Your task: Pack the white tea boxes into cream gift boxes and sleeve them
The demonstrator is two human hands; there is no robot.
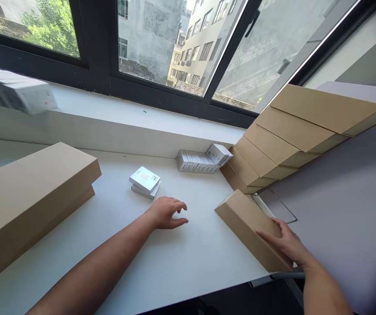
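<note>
My right hand [288,240] grips the near end of a long brown cardboard box [253,229], which lies aslant at the table's right side. My left hand [169,213] hovers over the white tabletop with thumb and fingers apart and nothing between them. Just beyond it, two small white boxes [145,178] lie one on the other, slightly askew; the top one bears pinkish and dark print. Farther back, a row of small white boxes [196,161] stands against the ledge, with another white box [219,153] resting on it at the right.
Several long brown boxes [282,135] are stacked at the right wall. More brown boxes [36,188] lie at the left. White cartons [26,94] sit on the window sill [109,111]. A thin metal wire frame [284,208] stands behind the held box. The table's front edge [201,294] runs below.
</note>
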